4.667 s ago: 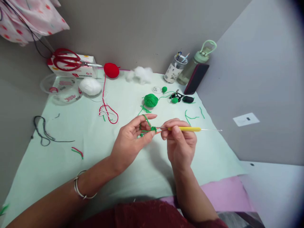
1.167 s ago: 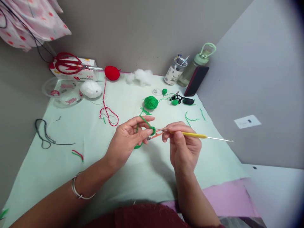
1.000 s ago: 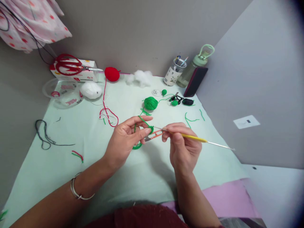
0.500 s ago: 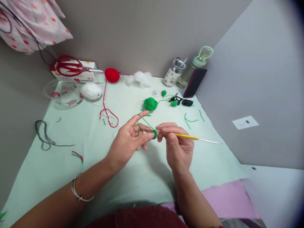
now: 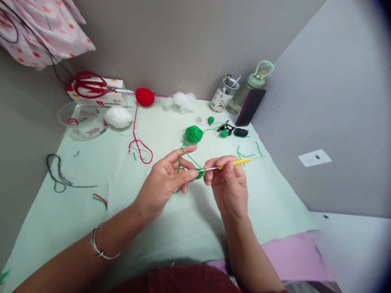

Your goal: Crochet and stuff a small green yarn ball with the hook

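Observation:
Between the fingers of my left hand (image 5: pixel 166 177) is a small green crochet piece (image 5: pixel 200 174), pinched at its left edge. Green yarn loops over my raised left index finger and runs down to the piece. My right hand (image 5: pixel 229 185) grips a crochet hook (image 5: pixel 236 163) by its yellow handle, and the metal shaft points left to the green stitches. The hook's very tip is too small to make out. Just beyond my left fingertips lies a ball of green yarn (image 5: pixel 194 134).
Along the back stand red-handled scissors (image 5: pixel 90 84) on a box, a red yarn ball (image 5: pixel 145 97), white yarn (image 5: pixel 118 117), white stuffing (image 5: pixel 181 101), a pen cup (image 5: pixel 220 99), a bottle (image 5: pixel 244 93) and a phone (image 5: pixel 251 107). Yarn scraps (image 5: pixel 100 200) lie on the pale green cloth (image 5: pixel 122 179).
The crochet hook has tilted, its outer end swinging up. Its shaft shows more between my hands. My right fingers have shifted on the handle, and my left index finger reaches slightly further right.

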`<state>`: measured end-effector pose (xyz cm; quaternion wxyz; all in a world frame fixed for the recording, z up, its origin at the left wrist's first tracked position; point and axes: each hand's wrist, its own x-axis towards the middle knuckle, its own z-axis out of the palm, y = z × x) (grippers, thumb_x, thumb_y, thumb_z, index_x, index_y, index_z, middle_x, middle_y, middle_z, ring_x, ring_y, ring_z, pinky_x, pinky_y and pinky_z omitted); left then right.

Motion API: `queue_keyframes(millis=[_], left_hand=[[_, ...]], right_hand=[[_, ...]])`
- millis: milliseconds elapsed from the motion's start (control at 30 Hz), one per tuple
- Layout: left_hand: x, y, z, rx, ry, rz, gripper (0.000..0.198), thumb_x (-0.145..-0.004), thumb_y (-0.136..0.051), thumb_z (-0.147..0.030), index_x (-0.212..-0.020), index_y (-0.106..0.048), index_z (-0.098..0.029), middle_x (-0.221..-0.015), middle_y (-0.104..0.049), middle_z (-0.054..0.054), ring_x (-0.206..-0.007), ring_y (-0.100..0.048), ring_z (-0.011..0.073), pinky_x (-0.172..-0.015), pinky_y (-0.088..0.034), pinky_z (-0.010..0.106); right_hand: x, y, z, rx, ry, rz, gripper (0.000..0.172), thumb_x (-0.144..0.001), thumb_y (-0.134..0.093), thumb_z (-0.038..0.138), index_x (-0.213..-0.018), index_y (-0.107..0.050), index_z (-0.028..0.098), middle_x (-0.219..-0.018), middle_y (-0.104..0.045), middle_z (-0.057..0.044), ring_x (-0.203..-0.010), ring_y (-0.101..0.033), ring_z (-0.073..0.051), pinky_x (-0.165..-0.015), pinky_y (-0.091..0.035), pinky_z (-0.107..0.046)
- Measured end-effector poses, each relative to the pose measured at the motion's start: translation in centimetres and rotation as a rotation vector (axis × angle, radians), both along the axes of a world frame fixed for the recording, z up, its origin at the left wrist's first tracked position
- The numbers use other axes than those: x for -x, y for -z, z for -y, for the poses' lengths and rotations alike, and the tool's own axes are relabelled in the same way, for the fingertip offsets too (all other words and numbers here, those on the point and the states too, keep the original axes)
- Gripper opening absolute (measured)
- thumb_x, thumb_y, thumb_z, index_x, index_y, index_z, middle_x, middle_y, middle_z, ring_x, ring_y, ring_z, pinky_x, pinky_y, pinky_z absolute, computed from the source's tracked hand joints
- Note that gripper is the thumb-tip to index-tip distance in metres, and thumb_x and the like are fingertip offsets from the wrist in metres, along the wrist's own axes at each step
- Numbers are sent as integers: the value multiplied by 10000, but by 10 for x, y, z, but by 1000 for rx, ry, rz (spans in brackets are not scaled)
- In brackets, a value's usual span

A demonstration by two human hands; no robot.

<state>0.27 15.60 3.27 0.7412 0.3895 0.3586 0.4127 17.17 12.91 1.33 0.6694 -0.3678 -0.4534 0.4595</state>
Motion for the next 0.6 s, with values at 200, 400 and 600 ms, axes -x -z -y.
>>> queue_keyframes(millis=[200,400,600], left_hand=[[0,-2,2,-115,-65,-89,573,-781,-861,-143,-1326,-722,-247,-893,-652,-53,-567,-526,60,-534,-498,216],[-2,-3,5,-149,-121,-154,528,-787,-860,-136,-1290,-738,-239,-871,-648,-54,-562,-496,58,-556,-518,206],[-6,-3,9,-65,-108,-40,640,-762,-915,-182,-1360,-693,-228,-864,-670,-47,-570,-511,61,-547,-505,200]], right_hand=[[-3,0,9,-115,71,152,186,-1087,-574,297,-1024,-744,253,-974,-811,-22,-733,-739,-143,-665,-626,-303],[-3,-3,13,-245,165,369,222,-1084,-550,232,-1085,-770,260,-975,-801,-45,-755,-744,-172,-657,-636,-343],[0,18,22,-278,317,689,210,-944,-770,232,-1087,-842,367,-1011,-800,-43,-874,-763,-233,-720,-656,-398]])
